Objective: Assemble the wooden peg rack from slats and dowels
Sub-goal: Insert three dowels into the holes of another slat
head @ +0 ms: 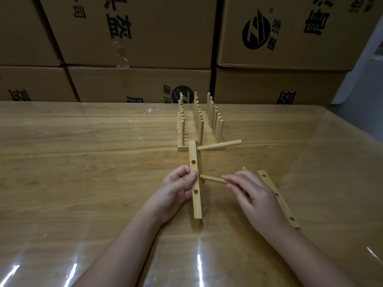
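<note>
My left hand (pixel 176 188) grips a wooden slat (pixel 196 200) with several round holes, held on edge near the table's middle. One dowel (pixel 219 145) sticks out to the right from the slat's far end. My right hand (pixel 251 192) pinches a second dowel (pixel 211 179), whose tip sits at a hole in the slat's right face, level with my left thumb. Another slat (pixel 278 198) with holes lies flat on the table just right of my right hand.
A row of finished peg racks (pixel 199 123) with upright dowels stands behind the slat. Stacked cardboard boxes (pixel 145 48) line the table's far edge. The wooden table (pixel 83 162) has a glossy clear cover; a paper scrap (pixel 152 110) lies toward the back.
</note>
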